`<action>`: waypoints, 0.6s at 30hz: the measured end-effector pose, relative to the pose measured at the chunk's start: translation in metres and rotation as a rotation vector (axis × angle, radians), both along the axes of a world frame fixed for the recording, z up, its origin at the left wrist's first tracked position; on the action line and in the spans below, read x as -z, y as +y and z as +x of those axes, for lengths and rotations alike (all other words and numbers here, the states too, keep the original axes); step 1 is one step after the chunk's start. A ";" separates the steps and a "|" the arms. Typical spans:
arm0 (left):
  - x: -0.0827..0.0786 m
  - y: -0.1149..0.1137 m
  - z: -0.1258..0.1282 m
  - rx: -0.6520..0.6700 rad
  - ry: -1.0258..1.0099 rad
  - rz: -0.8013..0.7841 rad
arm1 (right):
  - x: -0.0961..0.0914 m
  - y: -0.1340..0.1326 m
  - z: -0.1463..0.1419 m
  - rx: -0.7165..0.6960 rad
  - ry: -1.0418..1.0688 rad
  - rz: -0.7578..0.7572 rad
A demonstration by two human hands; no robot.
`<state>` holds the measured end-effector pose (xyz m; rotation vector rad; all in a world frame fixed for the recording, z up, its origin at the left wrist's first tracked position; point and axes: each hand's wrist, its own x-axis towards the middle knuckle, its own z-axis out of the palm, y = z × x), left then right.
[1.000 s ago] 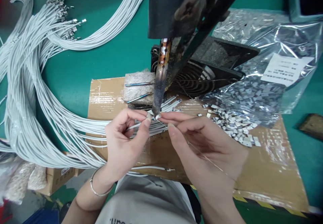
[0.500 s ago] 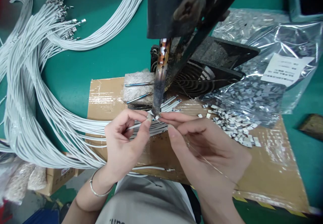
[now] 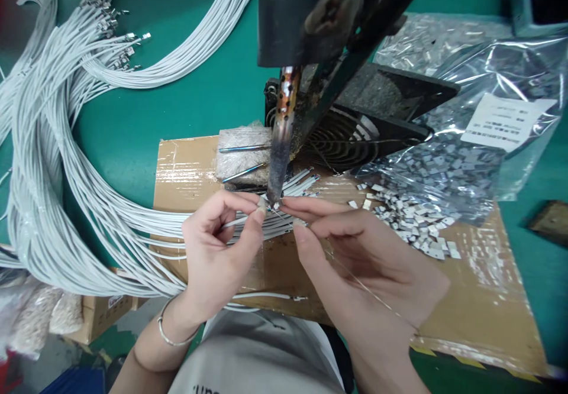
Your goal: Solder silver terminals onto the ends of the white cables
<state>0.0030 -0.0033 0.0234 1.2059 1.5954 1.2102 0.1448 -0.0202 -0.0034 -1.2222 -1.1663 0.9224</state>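
While a green bench top [image 3: 177,104] fills most of the view, great loops of white wires [image 3: 53,204] sweep across its left side, some ends near the top left carrying small metal terminals. On the bench lies a sheet of brown cardboard [image 3: 479,299], glossy with clear tape. A black fan [image 3: 355,128] sits at the cardboard's far edge, and beside it, to the right, a clear plastic bag [image 3: 488,145] with a white label spills small silvery parts [image 3: 417,219] onto the cardboard. From a dark mount above the fan a soldering iron [image 3: 281,145] hangs down, its barrel copper-coloured near the top and scorched dark toward the tip, which ends just above the fingertips of both hands.

Below the tip, the left hand [image 3: 217,252] is closed in a pinch, thumb and forefinger gripping a thin white wire [image 3: 237,222] near its end; that wire is one of a flat bunch running in from the left across the cardboard. The right hand [image 3: 364,258] pinches a fine silvery strand of solder [image 3: 355,278], which trails back over the palm toward the wrist, its front end pointing at the iron's tip. Wire end, solder and tip meet so closely that contact cannot be judged. A thin bangle [image 3: 171,332] circles the left wrist.
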 end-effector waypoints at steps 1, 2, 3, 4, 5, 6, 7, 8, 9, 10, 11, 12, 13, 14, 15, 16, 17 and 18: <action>0.000 0.000 0.000 0.000 -0.002 0.001 | 0.000 0.000 0.000 0.002 -0.002 0.002; 0.000 0.000 0.000 0.001 -0.006 0.001 | 0.000 0.000 0.000 0.004 -0.004 0.005; 0.000 0.001 0.000 0.000 -0.009 0.003 | 0.000 0.000 0.000 0.007 -0.007 0.010; 0.001 0.001 0.000 0.000 -0.013 0.003 | 0.000 0.000 0.000 0.008 -0.008 0.013; 0.001 0.001 0.000 0.000 -0.015 0.005 | 0.000 0.000 0.000 0.008 -0.007 0.013; 0.001 0.001 0.000 -0.002 -0.016 0.006 | 0.000 0.000 0.001 0.006 -0.004 0.009; 0.001 0.001 0.000 -0.002 -0.015 0.003 | 0.000 -0.001 0.001 0.002 -0.002 0.006; 0.001 0.001 0.000 -0.005 -0.014 0.006 | 0.000 -0.001 0.001 -0.001 -0.001 0.003; 0.001 0.001 0.000 -0.007 -0.013 0.006 | -0.001 -0.001 0.001 -0.002 -0.001 0.000; 0.001 0.001 0.000 -0.007 -0.011 0.008 | -0.001 -0.001 0.001 -0.002 -0.001 -0.002; 0.001 0.001 0.000 -0.007 -0.009 0.012 | -0.001 -0.001 0.001 0.000 -0.002 -0.002; 0.001 0.001 0.000 -0.006 -0.007 0.012 | -0.001 -0.001 0.000 0.002 -0.002 -0.002; 0.001 0.001 0.000 -0.004 -0.007 0.014 | -0.001 -0.001 0.000 0.003 -0.001 0.000; 0.001 0.001 0.000 -0.003 -0.007 0.014 | -0.002 -0.001 0.000 0.005 -0.001 0.002; 0.000 0.001 0.000 -0.002 -0.008 0.012 | -0.002 -0.001 0.000 0.006 -0.001 0.006; 0.000 0.001 0.000 -0.002 -0.009 0.016 | -0.002 -0.001 0.000 0.007 -0.002 0.008; 0.000 0.001 0.000 -0.002 -0.009 0.014 | -0.002 -0.001 0.000 0.008 -0.002 0.008; 0.000 0.001 0.000 -0.002 -0.009 0.016 | -0.002 0.000 0.000 0.009 -0.001 0.005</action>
